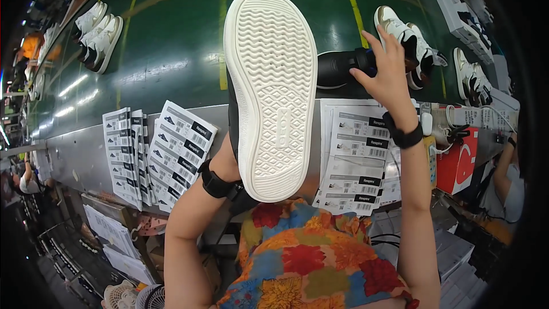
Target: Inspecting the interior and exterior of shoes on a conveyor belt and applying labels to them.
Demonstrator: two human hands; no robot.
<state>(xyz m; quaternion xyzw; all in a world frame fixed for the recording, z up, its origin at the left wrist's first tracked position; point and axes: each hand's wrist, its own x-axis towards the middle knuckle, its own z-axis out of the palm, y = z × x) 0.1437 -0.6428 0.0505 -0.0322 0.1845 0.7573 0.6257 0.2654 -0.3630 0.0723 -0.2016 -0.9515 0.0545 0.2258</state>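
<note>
A sneaker with a white patterned sole (pixel 271 97) is held up close to me, sole facing me and toe pointing away. A sliver of its dark upper shows along the left side. Behind it goes my left hand (pixel 227 157), its fingers hidden by the sole; it supports the shoe. On the green surface to the right lies a black shoe (pixel 337 70) with a strap. Over the strap end of this shoe is my right hand (pixel 389 71), fingers spread and holding nothing; whether it touches the shoe I cannot tell.
Printed label sheets (pixel 171 157) lie left on the metal ledge, and another stack of label sheets (pixel 354 154) lies right. White sneakers (pixel 103 40) stand far left; more white-and-black sneakers (pixel 400 34) stand right. A red box (pixel 460 163) sits at the right, near another person's arm (pixel 504 163).
</note>
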